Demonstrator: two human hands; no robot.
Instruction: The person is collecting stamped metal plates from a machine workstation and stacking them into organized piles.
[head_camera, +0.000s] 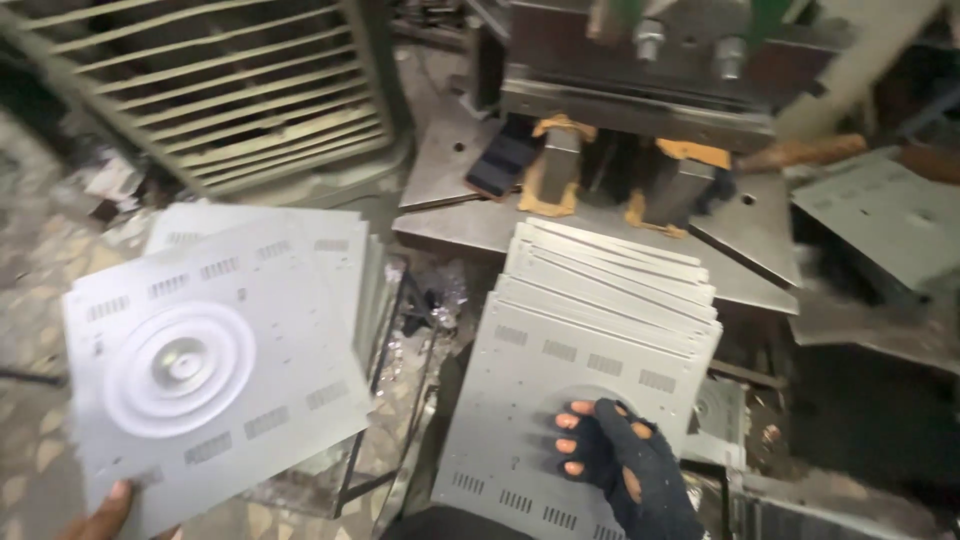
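My left hand (100, 514) grips the lower corner of a square grey metal sheet (215, 365) stamped with a round ringed boss and rows of slots, held over a stack of like sheets (345, 250) at the left. My right hand (622, 455), in a dark fingerless glove, rests palm down on the top sheet of a second stack (600, 310) fanned out in the middle, its fingertips over the sheet's round stamped area.
A press machine (650, 70) with yellow-padded die blocks (560, 165) stands beyond the middle stack on a steel bed (470, 225). A slatted green guard (230, 90) is at the upper left. More sheet metal (885, 215) lies at the right. Scrap litters the floor.
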